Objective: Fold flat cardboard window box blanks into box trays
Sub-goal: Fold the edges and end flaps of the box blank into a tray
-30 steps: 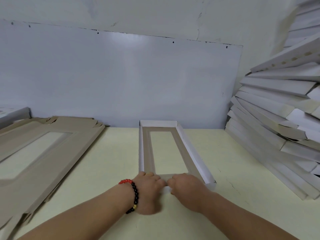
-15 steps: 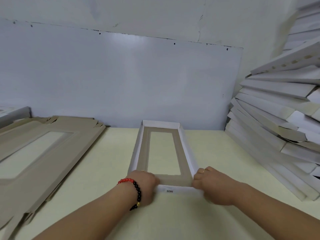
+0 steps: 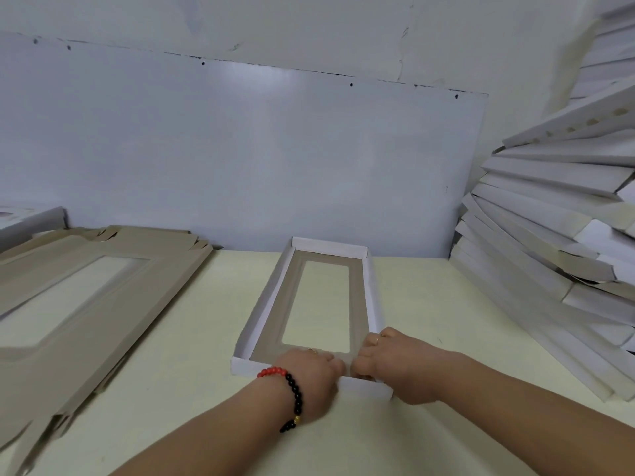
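- Head view: the box tray (image 3: 323,304) lies lengthwise on the bench (image 3: 429,297), its window facing up and its white walls already standing on the long sides and the far end.
- Both hands work the near end wall. The left hand (image 3: 309,376) curls over the wall's top edge near its middle, fingers hooked inside; the right hand (image 3: 395,362) grips the near right corner, thumb outside. This looks like tucking the last flap down to lock the wall.
- Flat blanks (image 3: 79,304) wait in a brown pile on the left; finished trays (image 3: 556,262) lean in a stack on the right, so supply and output sit on either side of the work.
- Against half a second ago: the hands have drawn together from the two near corners, the left hand now mid-wall, and the printed outer face of the wall is mostly covered.
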Demonstrator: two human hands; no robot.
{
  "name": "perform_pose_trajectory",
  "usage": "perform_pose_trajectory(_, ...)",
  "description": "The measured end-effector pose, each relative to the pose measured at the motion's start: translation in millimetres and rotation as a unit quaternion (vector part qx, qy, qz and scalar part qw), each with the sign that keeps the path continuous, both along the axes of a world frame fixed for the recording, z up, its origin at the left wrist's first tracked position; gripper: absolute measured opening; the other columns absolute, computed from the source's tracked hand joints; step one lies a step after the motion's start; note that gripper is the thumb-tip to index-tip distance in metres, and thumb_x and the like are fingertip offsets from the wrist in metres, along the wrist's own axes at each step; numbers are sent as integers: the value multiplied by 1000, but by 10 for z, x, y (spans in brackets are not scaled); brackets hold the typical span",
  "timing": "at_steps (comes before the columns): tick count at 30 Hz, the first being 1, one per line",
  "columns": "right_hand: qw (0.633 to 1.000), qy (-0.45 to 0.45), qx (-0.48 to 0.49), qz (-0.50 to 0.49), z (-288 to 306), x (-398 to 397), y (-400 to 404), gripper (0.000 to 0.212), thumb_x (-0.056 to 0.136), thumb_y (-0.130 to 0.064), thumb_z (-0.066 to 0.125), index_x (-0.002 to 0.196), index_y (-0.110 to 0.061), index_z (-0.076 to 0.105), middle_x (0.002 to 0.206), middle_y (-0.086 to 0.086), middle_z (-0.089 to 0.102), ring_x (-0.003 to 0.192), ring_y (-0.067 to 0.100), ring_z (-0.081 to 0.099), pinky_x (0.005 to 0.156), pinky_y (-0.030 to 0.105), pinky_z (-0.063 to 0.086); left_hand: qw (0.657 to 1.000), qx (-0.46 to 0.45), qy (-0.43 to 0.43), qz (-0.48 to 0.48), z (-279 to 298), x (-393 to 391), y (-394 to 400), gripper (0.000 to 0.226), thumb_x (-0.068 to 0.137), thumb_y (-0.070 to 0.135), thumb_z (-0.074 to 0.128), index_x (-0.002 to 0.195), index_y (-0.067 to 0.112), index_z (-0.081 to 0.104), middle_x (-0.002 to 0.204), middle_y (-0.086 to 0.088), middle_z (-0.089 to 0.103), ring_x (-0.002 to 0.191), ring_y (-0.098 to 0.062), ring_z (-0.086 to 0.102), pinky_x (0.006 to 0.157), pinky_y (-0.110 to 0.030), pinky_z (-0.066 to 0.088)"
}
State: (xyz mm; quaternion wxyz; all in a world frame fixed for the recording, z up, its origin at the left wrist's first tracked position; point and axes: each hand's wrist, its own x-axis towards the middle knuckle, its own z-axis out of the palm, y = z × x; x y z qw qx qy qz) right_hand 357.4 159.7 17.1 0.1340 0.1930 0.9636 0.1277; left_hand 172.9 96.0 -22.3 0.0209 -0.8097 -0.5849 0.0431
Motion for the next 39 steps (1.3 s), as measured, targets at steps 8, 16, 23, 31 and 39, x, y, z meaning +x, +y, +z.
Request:
perform_pose_trajectory(8,999,-45,14,13,-31,-36,44,39,77,-6,61,111,-20,47,101,2,59,105,24,44,89,36,37,1000,-2,-5,14,-6,10,-5,24,96,20,34,113,15,51,118,-8,57,109,-28,54,89,-37,40)
perform_pose_trajectory(16,1000,-5,-23,18,36,59,123,22,84,-20,55,106,-19,60,105,2,55,103,24,44,83,33,37,1000,-21,1,-7,2,-25,37,24,98,23,34,113,14,50,117,-7,56,108,-30,53,87,-38,41)
perform_pose_trajectory(23,994,27,-100,-24,64,105,26,23,81,-27,63,104,-23,65,104,-3,56,99,20,52,90,34,43,996,-62,2,-71,86,-196,111,37,96,24,39,131,23,50,122,-1,55,113,-25,50,96,-42,44)
perform_pose_trajectory(31,992,44,-118,-18,-16,-158,-102,21,80,-25,63,99,-18,60,105,0,52,101,21,47,82,28,37,995,-85,25,-45,133,-369,119,38,89,13,43,123,25,53,114,0,53,112,-24,46,94,-39,44)
perform_pose_trajectory(39,992,14,-121,-37,47,-219,-175,15,78,-21,61,85,-21,48,92,3,54,92,24,49,78,36,46,996,-84,7,-16,96,-383,80,36,89,10,41,122,20,54,115,-1,53,112,-25,44,92,-37,44)
